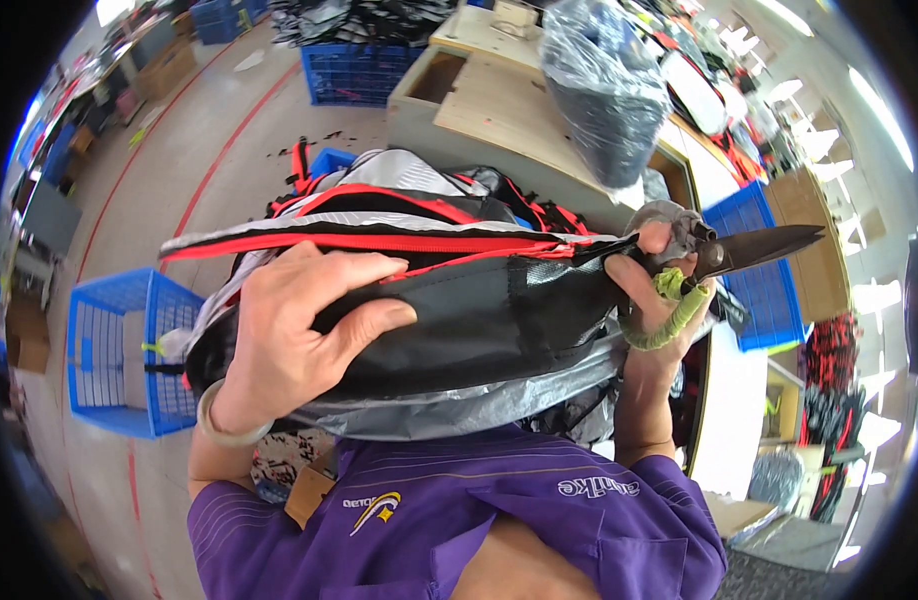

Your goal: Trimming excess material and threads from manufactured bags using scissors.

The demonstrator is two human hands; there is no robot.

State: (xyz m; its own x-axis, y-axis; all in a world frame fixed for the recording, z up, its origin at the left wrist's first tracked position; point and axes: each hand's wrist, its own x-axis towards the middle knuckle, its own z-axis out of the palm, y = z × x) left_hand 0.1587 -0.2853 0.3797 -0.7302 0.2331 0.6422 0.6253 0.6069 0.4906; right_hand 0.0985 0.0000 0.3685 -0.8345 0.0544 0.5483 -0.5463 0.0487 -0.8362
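Observation:
A black, grey and white bag (449,330) with red zipper trim lies across in front of me. Its long red zipper (429,243) runs along the upper edge. My left hand (299,320) rests on the bag's left part, thumb and forefinger apart near the zipper; its other fingers are partly hidden. At the zipper's right end, my right hand (659,290) is closed round dark scissors (764,248), whose blades point right, away from the bag. Green cloth wraps the scissors' handle. The right thumb presses against the bag's corner. A grey cover sits on one right finger.
A blue plastic crate (109,345) stands on the floor at left, another (754,265) at right beside a cardboard box (809,245). Beyond the bag are a wooden workbench (509,110) and a plastic-wrapped bundle (604,90). More bags are piled behind mine.

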